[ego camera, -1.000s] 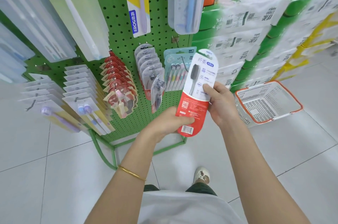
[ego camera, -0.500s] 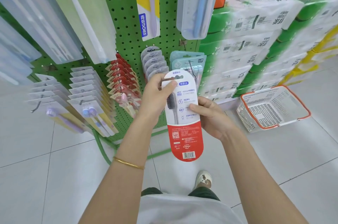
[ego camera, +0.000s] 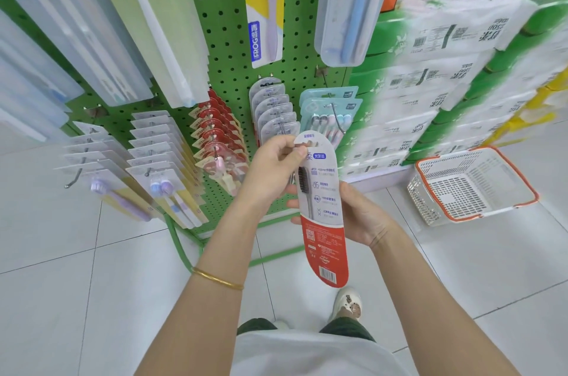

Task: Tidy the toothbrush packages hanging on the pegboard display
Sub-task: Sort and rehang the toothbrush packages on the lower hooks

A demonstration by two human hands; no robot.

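Note:
A white-and-red toothbrush package (ego camera: 323, 209) with a dark brush stands upright in front of the green pegboard (ego camera: 227, 47). My left hand (ego camera: 273, 173) pinches its top edge near the hang hole. My right hand (ego camera: 359, 216) grips its right side at mid-height from behind. Just behind the package's top hang a row of grey-white packages (ego camera: 273, 111) and teal multi-brush packs (ego camera: 330, 113) on hooks. Red packages (ego camera: 215, 136) and pale card packages (ego camera: 159, 160) fill the hooks to the left.
Tall clear toothbrush packs (ego camera: 350, 4) hang on the upper hooks. Stacked tissue packs (ego camera: 445, 77) stand at the right. A white basket with an orange rim (ego camera: 473, 188) sits on the tiled floor. The display's green frame legs (ego camera: 181, 243) stand near my shoe (ego camera: 347, 302).
The package went from tilted to upright. My left hand moved from its bottom end up to its top edge, and my right hand slid down its right side.

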